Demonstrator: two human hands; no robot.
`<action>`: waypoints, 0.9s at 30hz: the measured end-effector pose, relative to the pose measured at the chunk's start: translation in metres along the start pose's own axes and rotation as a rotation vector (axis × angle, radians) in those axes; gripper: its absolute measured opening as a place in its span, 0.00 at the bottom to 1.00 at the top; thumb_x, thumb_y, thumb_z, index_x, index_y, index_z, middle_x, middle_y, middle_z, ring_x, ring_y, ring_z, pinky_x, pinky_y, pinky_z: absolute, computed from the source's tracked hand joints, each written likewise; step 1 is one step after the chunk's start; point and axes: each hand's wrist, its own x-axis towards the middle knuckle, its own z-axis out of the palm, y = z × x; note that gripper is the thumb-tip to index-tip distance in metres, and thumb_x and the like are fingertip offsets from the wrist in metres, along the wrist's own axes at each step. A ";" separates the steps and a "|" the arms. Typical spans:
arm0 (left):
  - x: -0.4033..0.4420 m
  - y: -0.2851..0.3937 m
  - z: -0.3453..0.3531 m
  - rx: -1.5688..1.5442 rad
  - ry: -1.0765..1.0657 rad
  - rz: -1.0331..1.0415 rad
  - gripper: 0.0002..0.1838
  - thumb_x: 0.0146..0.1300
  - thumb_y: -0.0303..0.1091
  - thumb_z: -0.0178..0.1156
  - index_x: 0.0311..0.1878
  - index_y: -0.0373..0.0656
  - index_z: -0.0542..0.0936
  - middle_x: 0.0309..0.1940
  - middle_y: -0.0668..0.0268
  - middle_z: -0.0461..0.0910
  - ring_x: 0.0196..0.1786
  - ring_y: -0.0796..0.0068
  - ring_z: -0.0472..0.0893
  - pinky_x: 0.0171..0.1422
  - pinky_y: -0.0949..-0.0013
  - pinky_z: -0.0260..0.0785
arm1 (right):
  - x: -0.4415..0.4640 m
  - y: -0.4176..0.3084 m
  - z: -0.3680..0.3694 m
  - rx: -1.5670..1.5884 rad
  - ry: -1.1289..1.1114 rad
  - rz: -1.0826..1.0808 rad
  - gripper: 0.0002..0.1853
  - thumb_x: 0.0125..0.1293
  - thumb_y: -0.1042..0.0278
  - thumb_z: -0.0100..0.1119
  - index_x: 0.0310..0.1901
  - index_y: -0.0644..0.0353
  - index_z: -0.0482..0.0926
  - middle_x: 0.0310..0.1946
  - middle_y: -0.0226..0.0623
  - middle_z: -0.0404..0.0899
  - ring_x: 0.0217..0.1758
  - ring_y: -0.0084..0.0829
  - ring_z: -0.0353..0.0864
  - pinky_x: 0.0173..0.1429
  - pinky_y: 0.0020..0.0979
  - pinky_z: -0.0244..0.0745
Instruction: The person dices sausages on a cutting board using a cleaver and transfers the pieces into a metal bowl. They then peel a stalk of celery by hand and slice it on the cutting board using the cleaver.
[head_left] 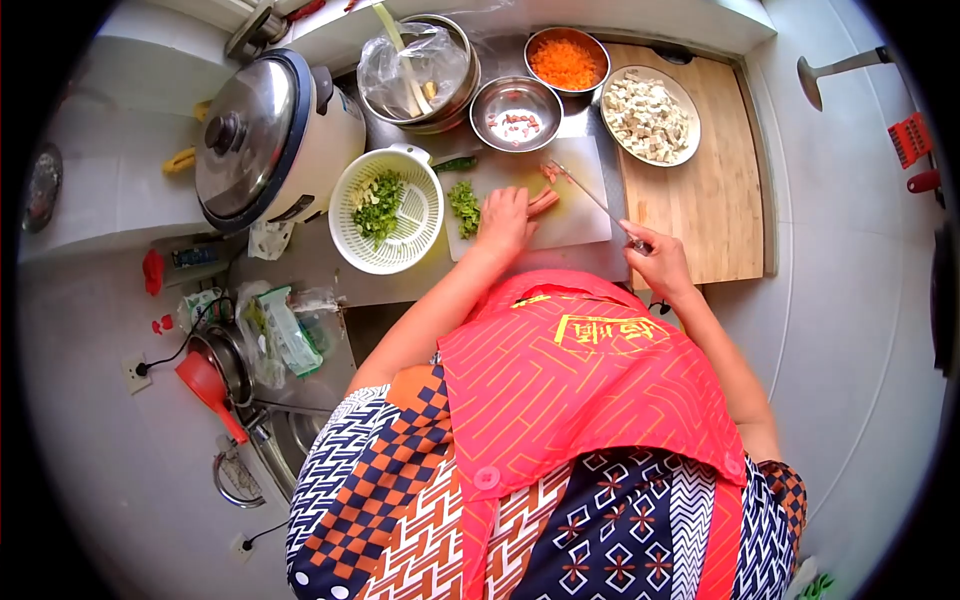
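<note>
My left hand (pixel 508 218) is closed on pinkish sausage pieces (pixel 543 202) on a white cutting board (pixel 580 222). In my right hand (pixel 658 262) is the handle of a knife (pixel 592 197), its blade slanting up and left over the board. Small pink bits (pixel 549 172) lie near the blade's tip. Chopped greens (pixel 464 208) sit on the board left of my left hand, and a green pepper (pixel 456 164) lies at its upper left edge. A white colander (pixel 343 222) with chopped greens stands to the left.
Behind the board stand a metal bowl with pink bits (pixel 517 118), a bowl of shredded carrot (pixel 564 64) and a bowl with a plastic bag (pixel 415 70). A plate of white cubes (pixel 650 115) rests on a wooden board (pixel 720 215). A rice cooker (pixel 310 150) is at left.
</note>
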 end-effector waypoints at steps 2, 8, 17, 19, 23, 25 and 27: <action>0.001 0.002 0.006 0.088 -0.158 -0.041 0.21 0.52 0.30 0.65 0.50 0.41 0.72 0.47 0.57 0.75 0.51 0.52 0.73 0.54 0.52 0.68 | -0.001 0.007 0.007 0.034 -0.027 0.043 0.22 0.55 0.72 0.61 0.55 0.54 0.82 0.20 0.32 0.76 0.23 0.15 0.69 0.31 0.24 0.70; 0.004 -0.005 0.034 0.028 -0.077 -0.059 0.12 0.53 0.25 0.60 0.42 0.40 0.73 0.41 0.54 0.75 0.47 0.49 0.74 0.49 0.52 0.68 | -0.002 -0.001 0.012 -0.006 -0.065 0.120 0.22 0.54 0.70 0.62 0.54 0.53 0.82 0.20 0.34 0.77 0.22 0.17 0.71 0.31 0.25 0.71; 0.002 0.006 0.031 -0.206 0.066 -0.048 0.10 0.55 0.26 0.62 0.41 0.38 0.74 0.37 0.51 0.75 0.41 0.44 0.75 0.47 0.50 0.69 | -0.001 -0.001 0.011 -0.074 -0.123 0.088 0.23 0.55 0.71 0.60 0.55 0.55 0.82 0.20 0.32 0.79 0.18 0.17 0.70 0.27 0.24 0.70; 0.007 0.006 0.040 -0.273 0.129 -0.044 0.10 0.55 0.26 0.62 0.40 0.39 0.75 0.36 0.52 0.75 0.42 0.46 0.75 0.47 0.51 0.69 | 0.000 0.001 0.013 -0.108 -0.120 0.082 0.22 0.55 0.71 0.60 0.54 0.55 0.82 0.20 0.33 0.78 0.20 0.18 0.71 0.29 0.25 0.70; 0.010 0.007 0.051 -0.328 0.213 -0.067 0.08 0.56 0.26 0.63 0.39 0.40 0.77 0.36 0.56 0.77 0.42 0.50 0.76 0.47 0.54 0.69 | 0.000 -0.009 0.010 -0.124 -0.142 0.117 0.22 0.54 0.70 0.60 0.53 0.56 0.82 0.20 0.34 0.77 0.23 0.18 0.72 0.31 0.25 0.71; 0.008 0.008 0.051 -0.363 0.262 -0.055 0.08 0.56 0.27 0.64 0.39 0.41 0.78 0.36 0.57 0.77 0.42 0.51 0.76 0.47 0.56 0.70 | 0.000 -0.004 0.012 -0.115 -0.139 0.092 0.22 0.54 0.69 0.60 0.54 0.56 0.82 0.20 0.33 0.77 0.23 0.18 0.72 0.31 0.25 0.70; 0.006 0.010 0.053 -0.385 0.284 -0.052 0.07 0.56 0.27 0.64 0.39 0.41 0.80 0.36 0.58 0.78 0.42 0.52 0.77 0.47 0.57 0.70 | -0.001 -0.004 0.011 -0.113 -0.141 0.084 0.22 0.55 0.70 0.60 0.54 0.55 0.82 0.19 0.33 0.76 0.22 0.18 0.71 0.30 0.25 0.70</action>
